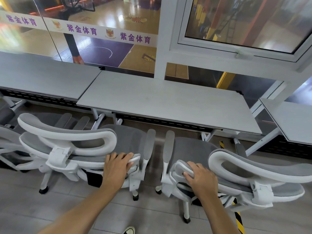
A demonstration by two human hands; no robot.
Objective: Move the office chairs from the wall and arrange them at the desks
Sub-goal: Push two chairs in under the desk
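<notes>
**Spotter:** What have you got hold of?

**Operator:** One chair per hand. My left hand (118, 166) is curled over the top right corner of the left chair (128, 137)'s backrest, fingers wrapped over the white rim. My right hand (201, 177) is draped over the top left corner of the right chair (190, 149)'s backrest, fingers bent over the padded edge. I'd call both of them holds, not just hands resting there.

**Spotter:** Where do the chairs sit?

**Operator:** Side by side, facing the middle desk (168, 102). Their inner armrests (149, 144) are close together but not touching. The seats look just short of the desk's front edge, so I'd say they aren't tucked in yet.

**Spotter:** How will they handle?

**Operator:** They stand on casters (135, 197) over a smooth floor (84, 208), so I expect them to roll easily with little lifting. The rim is hard plastic and should take a push. The mesh inside it looks soft and would give, so I'd stay off it. The headrest (67, 130) sits on a hinged bracket and will probably tilt if I shove it, so the frame corner is the better place to hold.

**Spotter:** Any risk?

**Operator:** I'm pushing off-centre, at a corner, so each chair may swivel. The armrests could knock each other or catch the desk edge.
</notes>
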